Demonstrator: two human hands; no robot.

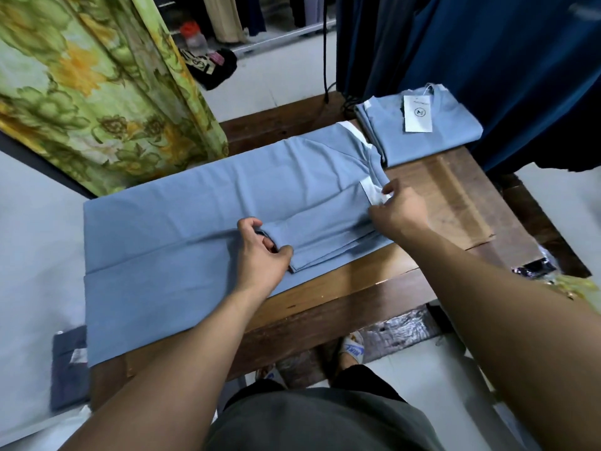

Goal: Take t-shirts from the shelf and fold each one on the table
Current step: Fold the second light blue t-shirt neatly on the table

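Soft, light, limp shirt (195, 203) spread across tabletop (455, 190). Left grip (263, 252) pinching folded side edge; right grip (398, 209) pinching white sleeve cuff. Best held at edges, both ends.

A plain pale blue t-shirt (182, 222) with white trim at the collar and sleeve edge covers a brown, wood-grained bench (455, 196). A second folded t-shirt (422, 131) is the same pale blue and carries a white tag (418, 113) with a small dark round logo. A curtain (97, 86) shows a green and yellow floral print. Hanging cloth (487, 60) is deep navy. The floor (32, 239) is light grey. Shorts (325, 421) are dark olive-grey.
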